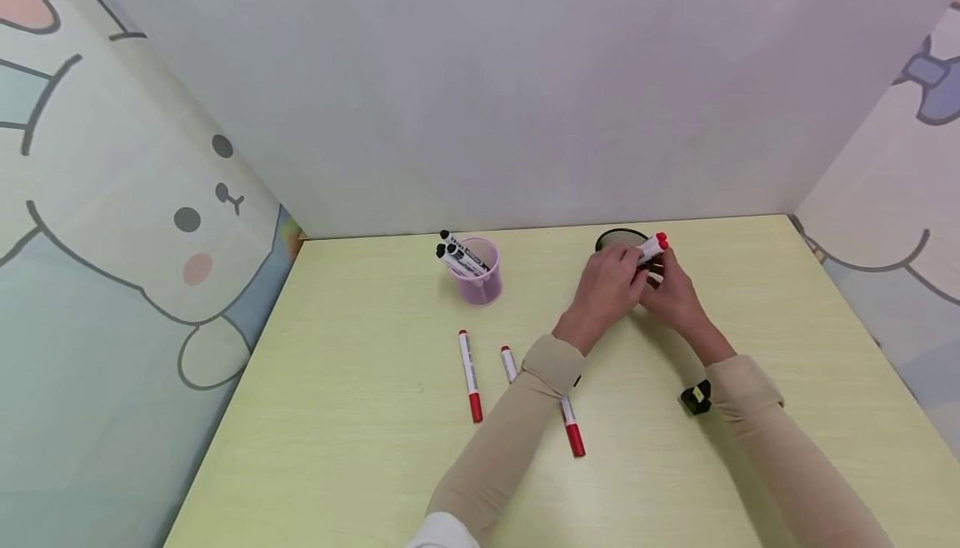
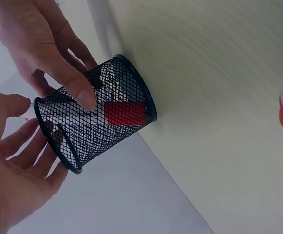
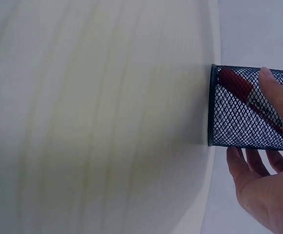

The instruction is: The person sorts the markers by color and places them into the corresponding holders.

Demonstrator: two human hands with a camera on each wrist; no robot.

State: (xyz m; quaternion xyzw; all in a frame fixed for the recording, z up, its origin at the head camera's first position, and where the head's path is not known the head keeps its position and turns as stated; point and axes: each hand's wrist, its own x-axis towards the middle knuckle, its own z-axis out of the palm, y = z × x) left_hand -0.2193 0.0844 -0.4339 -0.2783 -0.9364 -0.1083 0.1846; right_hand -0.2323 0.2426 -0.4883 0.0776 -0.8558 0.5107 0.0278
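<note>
My right hand holds the black mesh pen cup, thumb on one side and fingers on the other, as the right wrist view shows. My left hand is at the cup's rim, its fingers fairly straight and passing behind the rim; whether they touch it is unclear. Through the mesh a red marker end shows near the cup's base. White markers with red ends stick out over the rim between my hands in the head view. The hands hide most of the cup there.
A pink cup with several black-ended markers stands to the left. A red-capped marker lies on the table; other red marker parts show beside my left sleeve. A small black object is by the right cuff.
</note>
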